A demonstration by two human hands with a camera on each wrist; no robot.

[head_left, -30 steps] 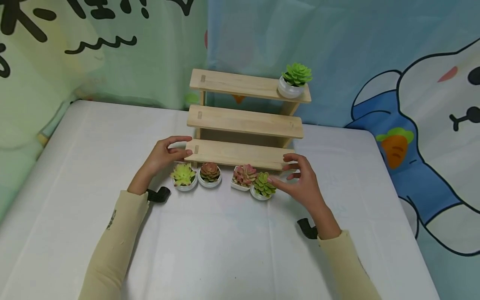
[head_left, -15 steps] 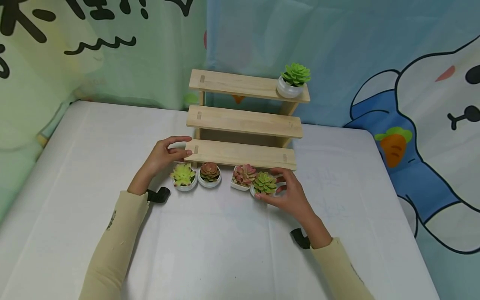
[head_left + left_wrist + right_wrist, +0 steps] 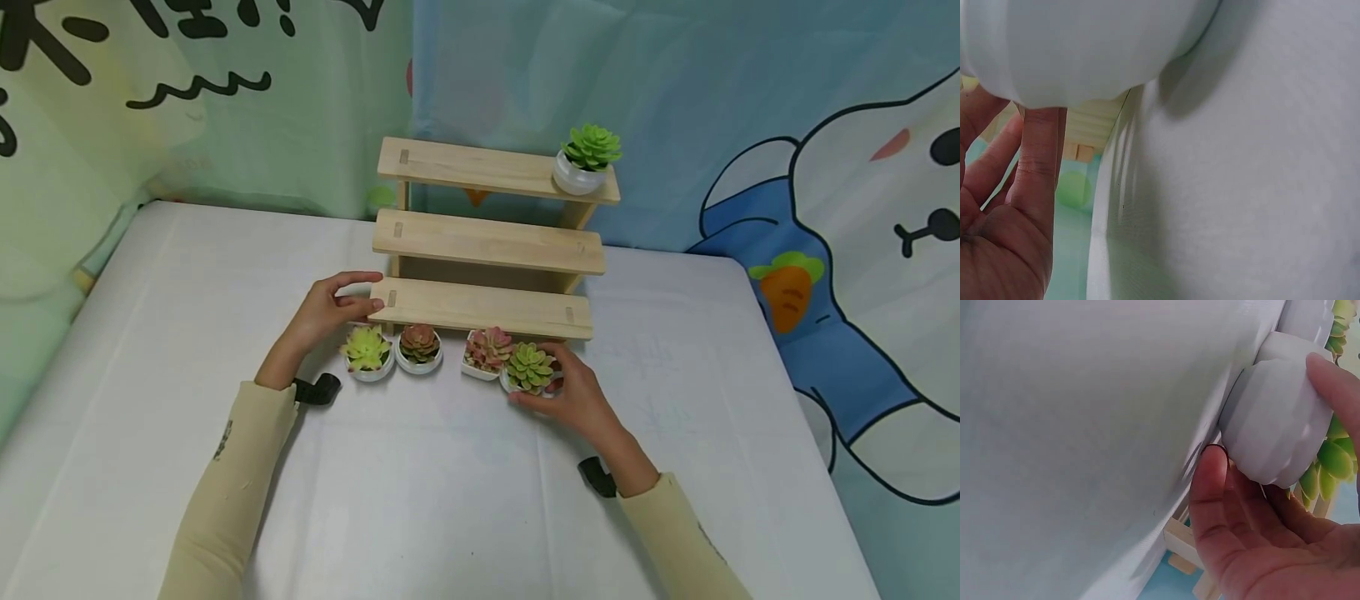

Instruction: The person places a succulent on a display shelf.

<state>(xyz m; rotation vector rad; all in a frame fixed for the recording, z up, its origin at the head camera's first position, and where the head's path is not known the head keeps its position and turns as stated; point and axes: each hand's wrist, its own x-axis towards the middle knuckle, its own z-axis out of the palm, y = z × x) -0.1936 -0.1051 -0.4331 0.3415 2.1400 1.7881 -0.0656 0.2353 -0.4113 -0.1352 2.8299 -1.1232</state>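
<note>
My right hand (image 3: 572, 390) holds a small white round pot (image 3: 1279, 422) with a green succulent (image 3: 529, 367), thumb on its near side and fingers on the far side. Touching distance to its left sits a square white pot with a pink succulent (image 3: 489, 350). My left hand (image 3: 330, 307) grips the left end of the lowest board of a three-tier wooden shelf (image 3: 480, 307), thumb at the front edge and index finger at the back corner. In the left wrist view a white pot (image 3: 1085, 50) hides the fingertips of the left hand.
Before the shelf's left part stand a yellow-green succulent (image 3: 366, 348) and a reddish-brown succulent (image 3: 420, 344) in white pots. Another green succulent (image 3: 592, 148) stands on the top board's right end. A white cloth (image 3: 420, 483) covers the table; a printed curtain (image 3: 675, 100) hangs behind.
My right hand has moved down and left from the shelf's right front corner and closed round the green succulent's pot. The left hand has stayed at the shelf's left end.
</note>
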